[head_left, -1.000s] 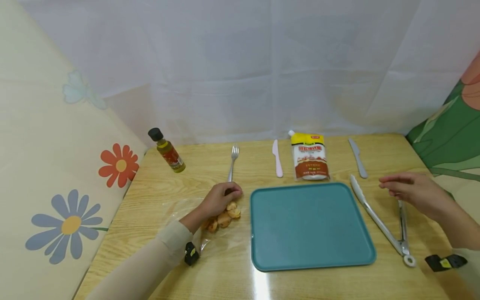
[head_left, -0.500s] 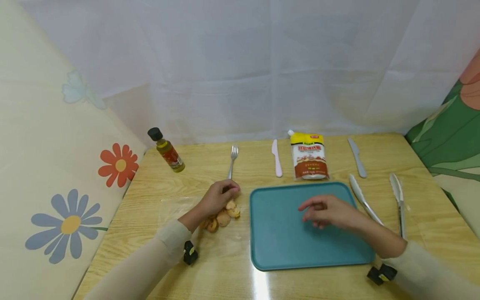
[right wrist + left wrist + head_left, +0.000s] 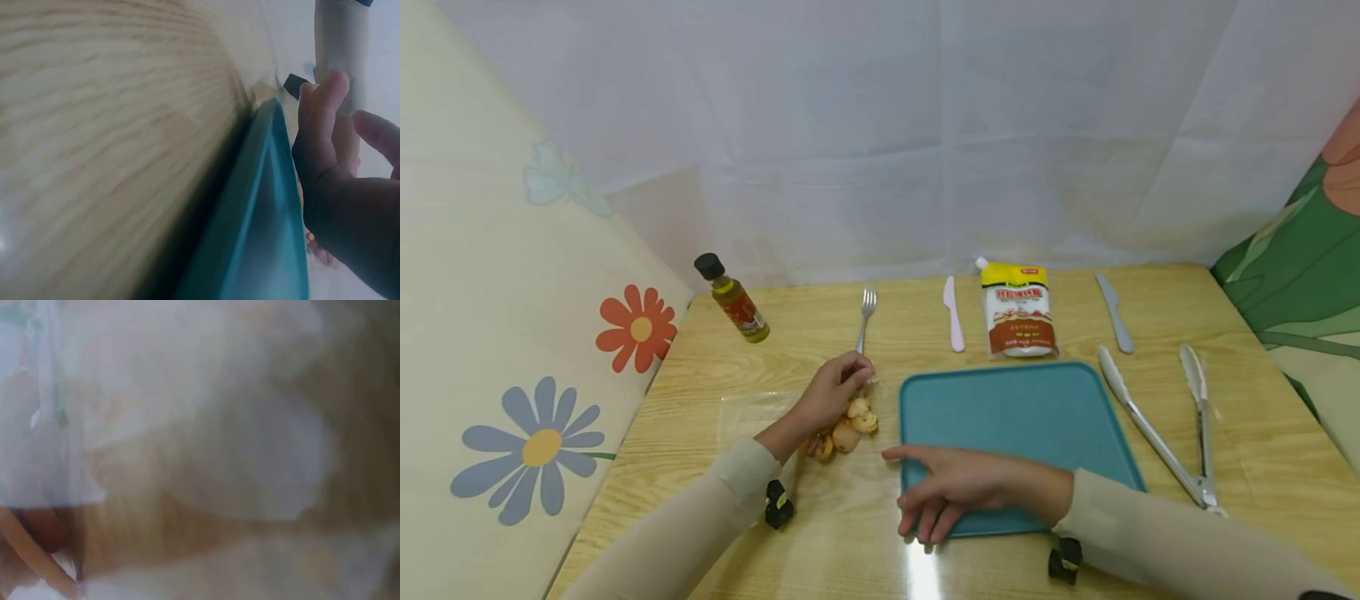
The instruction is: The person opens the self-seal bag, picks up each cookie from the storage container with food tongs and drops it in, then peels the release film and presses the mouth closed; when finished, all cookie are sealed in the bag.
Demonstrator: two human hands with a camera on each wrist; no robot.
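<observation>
In the head view, my left hand (image 3: 831,392) pinches the edge of a clear plastic bag (image 3: 752,410) near its upper right corner. Several round, brown-and-yellow food pieces (image 3: 846,435) lie in the bag below the fingers; their exact kind is hard to tell. Blurred clear plastic (image 3: 206,462) fills most of the left wrist view. My right hand (image 3: 958,490) hovers over the left part of the teal tray (image 3: 1022,417), fingers pointing toward the bag and holding nothing. In the right wrist view the same hand (image 3: 340,169) appears beside the tray's rim (image 3: 250,206).
A fork (image 3: 866,317), pink knife (image 3: 953,315), white-and-brown pouch (image 3: 1019,312) and grey knife (image 3: 1116,315) line the table's back. An oil bottle (image 3: 734,302) stands at the far left. Metal tongs (image 3: 1157,442) lie spread right of the tray.
My right hand has swept left from beside the tongs, across the tray, to its left edge near the bag. My left hand has barely moved.
</observation>
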